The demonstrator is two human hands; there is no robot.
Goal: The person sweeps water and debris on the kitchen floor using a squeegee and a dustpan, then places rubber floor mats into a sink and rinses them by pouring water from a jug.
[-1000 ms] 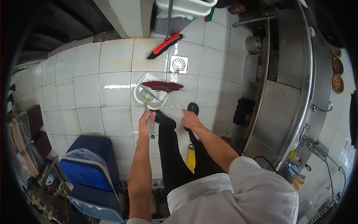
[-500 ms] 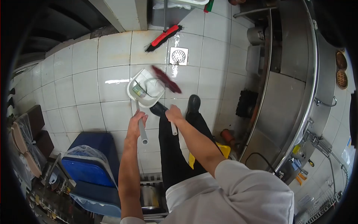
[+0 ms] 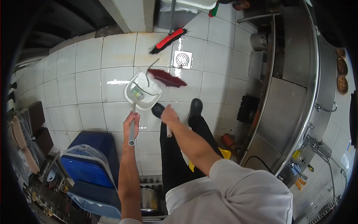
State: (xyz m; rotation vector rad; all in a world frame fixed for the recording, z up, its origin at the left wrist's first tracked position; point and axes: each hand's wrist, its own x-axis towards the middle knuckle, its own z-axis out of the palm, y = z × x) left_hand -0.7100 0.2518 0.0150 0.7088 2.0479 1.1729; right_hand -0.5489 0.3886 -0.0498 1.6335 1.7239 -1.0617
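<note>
My left hand is closed around the grey handle of a white dustpan. Inside the pan lies a small crumpled item, greenish and clear. A thin dark strand trails from the pan across its far edge onto the floor. My right hand grips the pale handle of a broom, whose end sticks out below the fist. Its dark red head, slightly blurred, is at the pan's right far edge; whether it touches the strand I cannot tell.
A second broom with a red and black head rests ahead, near a square floor drain. My black shoes stand close to the pan. A blue bin is at left; a steel counter runs along the right.
The broom head has turned flatter and shifted slightly right. The strand now reaches out past the pan's far edge. The dustpan handle has swung left with my left hand.
</note>
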